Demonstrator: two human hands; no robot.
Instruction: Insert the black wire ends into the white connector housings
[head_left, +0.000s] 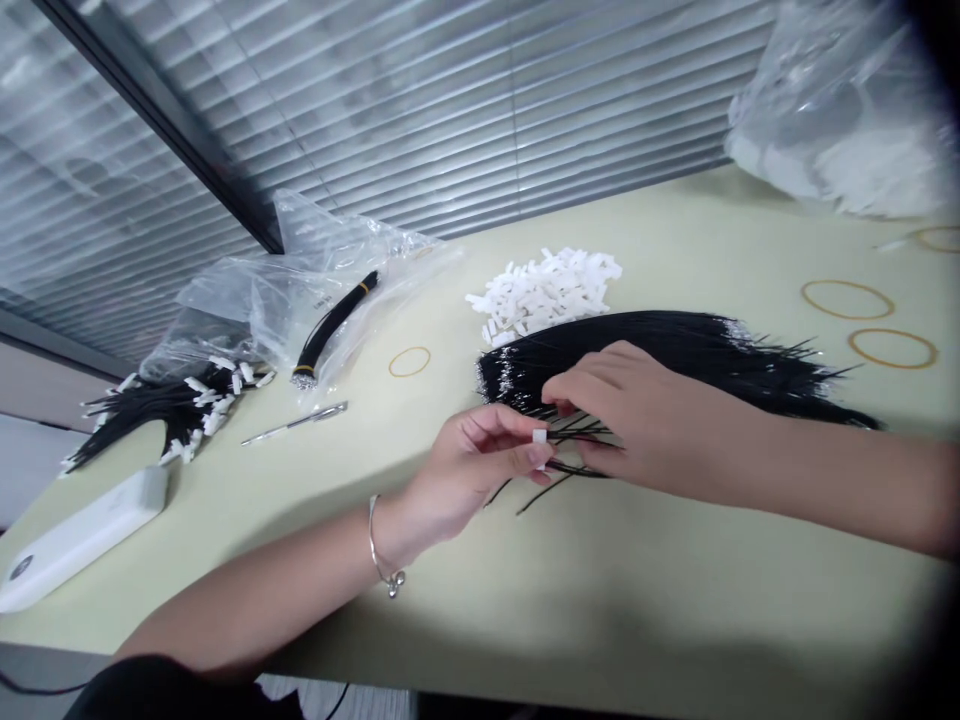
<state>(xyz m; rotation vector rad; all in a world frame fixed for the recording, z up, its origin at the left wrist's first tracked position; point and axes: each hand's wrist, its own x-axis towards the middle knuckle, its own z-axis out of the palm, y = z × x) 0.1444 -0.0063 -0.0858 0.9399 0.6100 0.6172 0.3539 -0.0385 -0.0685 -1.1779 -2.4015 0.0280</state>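
Between the thumb and fingers of my left hand [466, 462] is a small white plastic connector housing [539, 437]. Several thin black wires [574, 468] run from it toward my right hand [637, 415], whose fingers are closed around them. Some loose wire ends stick out below my left fingers. Just behind my hands lies a thick bundle of black wires [660, 335] with bright metal tips, partly covered by my right hand. A pile of white connector housings [551, 290] sits right behind that bundle.
Wires with white connectors [161, 405] lie at the left near a white box-shaped case [86, 540]. A tweezer-like metal tool [294, 424], a banded wire bundle [337, 325] on clear plastic [285, 300] and rubber bands [892, 348] are on the table. A plastic bag [847, 130] stands back right.
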